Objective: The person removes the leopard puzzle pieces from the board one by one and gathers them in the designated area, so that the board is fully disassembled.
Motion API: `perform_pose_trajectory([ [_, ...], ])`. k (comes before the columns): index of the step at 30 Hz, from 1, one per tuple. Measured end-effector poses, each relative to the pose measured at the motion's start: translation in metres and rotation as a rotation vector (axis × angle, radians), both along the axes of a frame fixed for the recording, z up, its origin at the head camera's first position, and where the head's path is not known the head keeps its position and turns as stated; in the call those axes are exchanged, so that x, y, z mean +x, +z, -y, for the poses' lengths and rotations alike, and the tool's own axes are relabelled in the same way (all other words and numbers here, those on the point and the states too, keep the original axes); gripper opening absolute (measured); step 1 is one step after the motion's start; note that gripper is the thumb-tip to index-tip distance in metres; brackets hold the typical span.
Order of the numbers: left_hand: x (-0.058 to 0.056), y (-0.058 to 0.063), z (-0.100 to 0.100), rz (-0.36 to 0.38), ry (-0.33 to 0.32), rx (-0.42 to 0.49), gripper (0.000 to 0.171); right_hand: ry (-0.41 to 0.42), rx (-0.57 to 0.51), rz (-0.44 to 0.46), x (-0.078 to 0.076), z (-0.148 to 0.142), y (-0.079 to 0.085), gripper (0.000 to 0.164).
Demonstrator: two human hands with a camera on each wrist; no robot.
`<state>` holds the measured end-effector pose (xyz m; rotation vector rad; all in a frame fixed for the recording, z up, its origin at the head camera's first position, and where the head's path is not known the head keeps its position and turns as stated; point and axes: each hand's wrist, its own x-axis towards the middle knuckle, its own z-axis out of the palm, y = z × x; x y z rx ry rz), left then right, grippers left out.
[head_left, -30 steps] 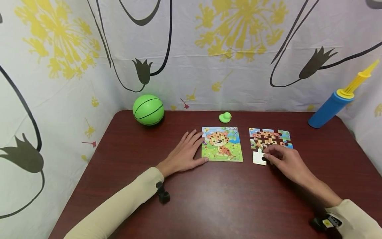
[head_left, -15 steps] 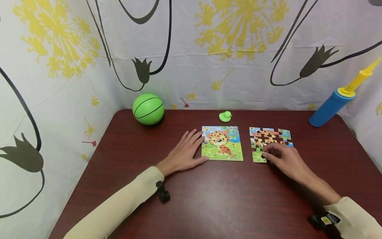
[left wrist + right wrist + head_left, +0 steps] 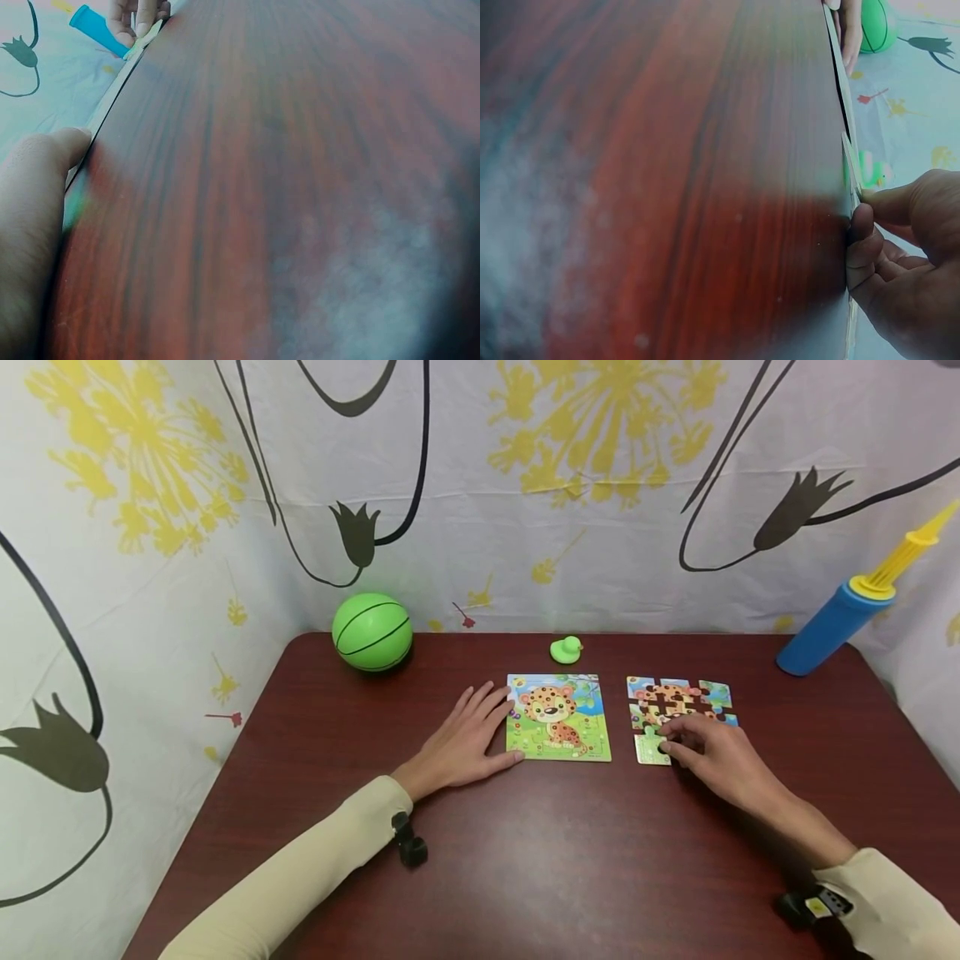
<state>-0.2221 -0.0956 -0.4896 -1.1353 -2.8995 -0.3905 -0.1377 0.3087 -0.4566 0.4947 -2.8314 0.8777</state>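
Note:
In the head view my left hand lies flat with spread fingers, its thumb and fingertips touching the left edge of a square leopard picture board. To the right of the board, several leopard jigsaw pieces lie in a block with dark gaps between some of them. My right hand pinches a green jigsaw piece between thumb and finger at the block's lower left corner. The right wrist view shows this piece tilted up off the table. My right hand covers the lower right of the block.
Behind the board sits a small green rubber duck. A green ball stands at the back left of the dark red table. A blue and yellow hand pump leans at the back right. A patterned cloth hangs behind the table.
The piece in my right hand looked white a second ago and now shows its green print; the right hand has barely moved. The left hand stays by the board.

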Motion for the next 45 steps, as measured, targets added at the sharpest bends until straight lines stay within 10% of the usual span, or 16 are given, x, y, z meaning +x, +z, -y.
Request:
perform_pose_trajectory([
  [45, 0.0001, 0.0012, 0.0004, 0.004, 0.000, 0.011, 0.089, 0.003, 0.054, -0.036, -0.0039, 0.0033, -0.0023, 0.019],
])
